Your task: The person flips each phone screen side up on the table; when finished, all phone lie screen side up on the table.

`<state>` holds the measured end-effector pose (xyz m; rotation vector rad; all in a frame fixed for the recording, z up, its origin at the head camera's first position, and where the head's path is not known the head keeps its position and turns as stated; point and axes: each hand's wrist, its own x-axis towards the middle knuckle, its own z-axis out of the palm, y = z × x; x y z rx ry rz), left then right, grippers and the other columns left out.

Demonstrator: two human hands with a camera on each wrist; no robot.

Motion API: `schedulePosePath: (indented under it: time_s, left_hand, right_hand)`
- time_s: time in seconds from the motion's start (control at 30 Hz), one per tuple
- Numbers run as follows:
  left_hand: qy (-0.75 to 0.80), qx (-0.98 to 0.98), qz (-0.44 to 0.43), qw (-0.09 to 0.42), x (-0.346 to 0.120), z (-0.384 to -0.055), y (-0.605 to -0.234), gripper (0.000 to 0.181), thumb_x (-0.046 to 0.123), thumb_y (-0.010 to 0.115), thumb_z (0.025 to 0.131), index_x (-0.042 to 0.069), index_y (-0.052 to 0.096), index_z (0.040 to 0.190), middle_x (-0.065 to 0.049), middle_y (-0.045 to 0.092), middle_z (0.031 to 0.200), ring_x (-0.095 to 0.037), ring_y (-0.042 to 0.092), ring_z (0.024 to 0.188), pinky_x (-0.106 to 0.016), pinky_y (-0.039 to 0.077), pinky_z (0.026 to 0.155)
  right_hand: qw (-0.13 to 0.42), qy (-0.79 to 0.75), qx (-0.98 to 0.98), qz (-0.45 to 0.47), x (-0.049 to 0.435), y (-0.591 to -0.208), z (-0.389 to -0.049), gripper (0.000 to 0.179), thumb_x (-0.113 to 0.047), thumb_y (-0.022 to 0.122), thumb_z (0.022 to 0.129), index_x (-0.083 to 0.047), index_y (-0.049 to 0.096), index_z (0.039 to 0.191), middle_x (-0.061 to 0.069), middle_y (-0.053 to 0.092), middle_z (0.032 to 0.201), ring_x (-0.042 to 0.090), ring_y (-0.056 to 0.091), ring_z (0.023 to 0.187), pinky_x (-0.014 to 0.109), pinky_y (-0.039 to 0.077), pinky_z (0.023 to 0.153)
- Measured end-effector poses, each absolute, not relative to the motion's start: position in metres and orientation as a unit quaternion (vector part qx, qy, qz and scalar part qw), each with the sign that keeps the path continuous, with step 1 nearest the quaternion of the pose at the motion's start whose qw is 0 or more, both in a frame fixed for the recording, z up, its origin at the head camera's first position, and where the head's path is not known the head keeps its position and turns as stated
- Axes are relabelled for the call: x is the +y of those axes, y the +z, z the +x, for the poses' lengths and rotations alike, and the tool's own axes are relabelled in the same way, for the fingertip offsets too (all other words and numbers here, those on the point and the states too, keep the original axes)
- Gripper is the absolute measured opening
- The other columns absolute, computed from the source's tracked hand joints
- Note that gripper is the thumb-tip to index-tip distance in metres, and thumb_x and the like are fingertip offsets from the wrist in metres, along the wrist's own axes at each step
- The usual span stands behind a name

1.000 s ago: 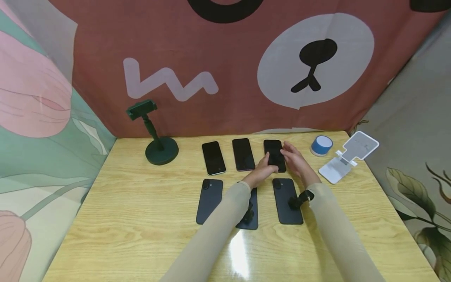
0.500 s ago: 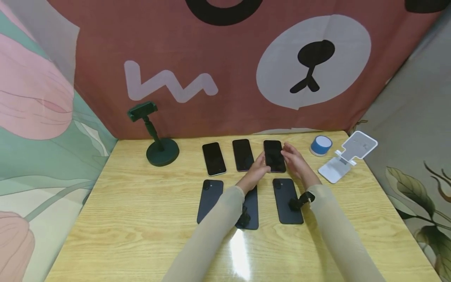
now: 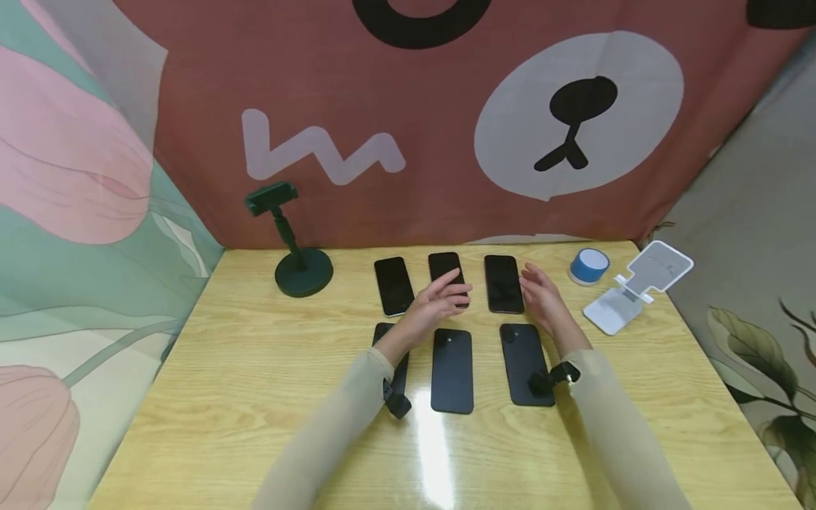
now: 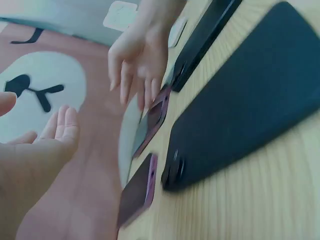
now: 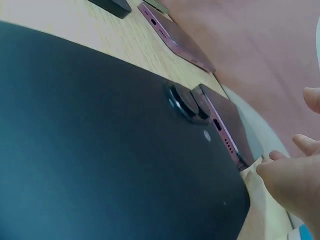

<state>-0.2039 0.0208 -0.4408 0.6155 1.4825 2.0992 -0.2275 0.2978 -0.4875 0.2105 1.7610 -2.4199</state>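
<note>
Six is avoided here by rows: three phones lie screen up at the back, three lie camera side up in front. My left hand (image 3: 430,308), fingers spread, hovers partly over the back middle phone (image 3: 444,263), its wrist above the front left phone (image 3: 399,372). Beside the right edge of the back right phone (image 3: 503,283) is my right hand (image 3: 546,303), fingers loosely extended; whether it touches that phone, I cannot tell. The front middle phone (image 3: 452,372) and front right phone (image 3: 523,350) lie below. The back left phone (image 3: 393,283) sits left of my left hand.
A dark green phone stand (image 3: 303,272) stands at the back left. Toward the right are a blue and white round object (image 3: 589,266) and a white folding stand (image 3: 615,309). A printed cloth (image 3: 433,205) hangs behind the wooden table (image 3: 255,397).
My left hand has moved left, away from the back right phone, uncovering the front middle phone. My right hand stays beside the back right phone. The head view has shifted slightly.
</note>
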Motion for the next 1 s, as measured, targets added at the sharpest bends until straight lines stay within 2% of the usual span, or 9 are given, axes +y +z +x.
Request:
schedulePosePath:
  time_s: [0.2, 0.33, 0.43, 0.53, 0.6, 0.67, 0.8, 0.87, 1.0]
  left_hand:
    - [0.764, 0.57, 0.205, 0.222, -0.034, -0.194, -0.442, 0.061, -0.002, 0.037, 0.094, 0.009, 0.02, 0.151, -0.032, 0.033, 0.142, -0.043, 0.04, 0.124, -0.055, 0.032, 0.102]
    - [0.768, 0.581, 0.175, 0.206, -0.071, -0.184, -0.445, 0.06, 0.002, 0.037, 0.096, 0.01, 0.017, 0.152, -0.031, 0.033, 0.143, -0.045, 0.037, 0.125, -0.041, 0.041, 0.098]
    - [0.765, 0.594, 0.153, 0.198, -0.096, -0.175, -0.45, 0.061, 0.002, 0.039, 0.097, 0.01, 0.016, 0.152, -0.03, 0.032, 0.144, -0.034, 0.044, 0.122, -0.034, 0.043, 0.095]
    - [0.763, 0.602, 0.136, 0.193, -0.119, -0.167, -0.454, 0.062, 0.0, 0.038, 0.095, 0.01, 0.015, 0.152, -0.03, 0.03, 0.145, -0.028, 0.047, 0.121, -0.039, 0.04, 0.1]
    - [0.758, 0.612, 0.128, 0.186, -0.132, -0.162, -0.457, 0.064, -0.001, 0.038, 0.094, 0.009, 0.015, 0.152, -0.03, 0.03, 0.145, -0.029, 0.046, 0.121, -0.043, 0.039, 0.101]
    - [0.742, 0.634, 0.125, 0.178, -0.143, -0.158, -0.46, 0.063, 0.001, 0.041, 0.095, 0.01, 0.015, 0.152, -0.029, 0.033, 0.144, -0.033, 0.045, 0.123, -0.046, 0.037, 0.102]
    - [0.705, 0.677, 0.124, 0.174, -0.16, -0.152, -0.465, 0.063, 0.01, 0.047, 0.098, 0.008, 0.015, 0.152, -0.029, 0.037, 0.141, -0.042, 0.041, 0.126, -0.041, 0.041, 0.099]
    - [0.68, 0.701, 0.13, 0.172, -0.166, -0.15, -0.467, 0.064, 0.012, 0.049, 0.098, 0.005, 0.014, 0.152, -0.03, 0.038, 0.14, -0.045, 0.041, 0.124, -0.041, 0.042, 0.097]
    - [0.603, 0.77, 0.141, 0.152, -0.169, -0.146, -0.472, 0.068, 0.017, 0.055, 0.096, 0.003, 0.017, 0.151, -0.028, 0.042, 0.137, -0.037, 0.048, 0.116, -0.04, 0.045, 0.093]
  right_hand:
    - [0.046, -0.793, 0.605, 0.052, 0.292, -0.482, -0.22, 0.067, -0.008, 0.046, 0.098, -0.003, 0.004, 0.151, 0.019, 0.001, 0.155, 0.026, 0.003, 0.143, 0.03, 0.01, 0.114]
    - [0.047, -0.773, 0.631, 0.032, 0.284, -0.477, -0.217, 0.068, -0.009, 0.049, 0.098, -0.004, 0.008, 0.152, 0.021, 0.006, 0.154, 0.027, 0.008, 0.143, 0.032, 0.013, 0.114]
    - [0.052, -0.758, 0.65, 0.01, 0.277, -0.475, -0.215, 0.067, -0.008, 0.05, 0.098, -0.004, 0.01, 0.152, 0.023, 0.009, 0.154, 0.03, 0.012, 0.142, 0.036, 0.014, 0.114]
    - [0.057, -0.74, 0.67, -0.02, 0.27, -0.475, -0.213, 0.066, -0.008, 0.049, 0.098, -0.003, 0.011, 0.151, 0.024, 0.011, 0.153, 0.034, 0.016, 0.141, 0.038, 0.018, 0.113]
    - [0.061, -0.725, 0.685, -0.039, 0.264, -0.475, -0.212, 0.066, -0.008, 0.05, 0.098, -0.002, 0.011, 0.151, 0.025, 0.014, 0.152, 0.036, 0.019, 0.139, 0.033, 0.025, 0.11]
    - [0.064, -0.716, 0.693, -0.057, 0.258, -0.475, -0.211, 0.066, -0.007, 0.051, 0.097, -0.001, 0.012, 0.15, 0.025, 0.018, 0.151, 0.037, 0.021, 0.138, 0.025, 0.032, 0.104]
    - [0.072, -0.695, 0.709, -0.091, 0.245, -0.475, -0.208, 0.064, -0.004, 0.051, 0.096, 0.0, 0.016, 0.15, 0.027, 0.024, 0.148, 0.039, 0.026, 0.135, 0.015, 0.04, 0.089]
    - [0.075, -0.686, 0.715, -0.112, 0.237, -0.476, -0.207, 0.064, -0.002, 0.053, 0.095, 0.001, 0.018, 0.148, 0.03, 0.027, 0.145, 0.041, 0.028, 0.133, 0.015, 0.042, 0.087]
    - [0.092, -0.642, 0.746, -0.149, 0.222, -0.476, -0.204, 0.065, -0.006, 0.058, 0.093, 0.002, 0.023, 0.147, 0.029, 0.034, 0.142, 0.043, 0.036, 0.127, 0.027, 0.045, 0.091]
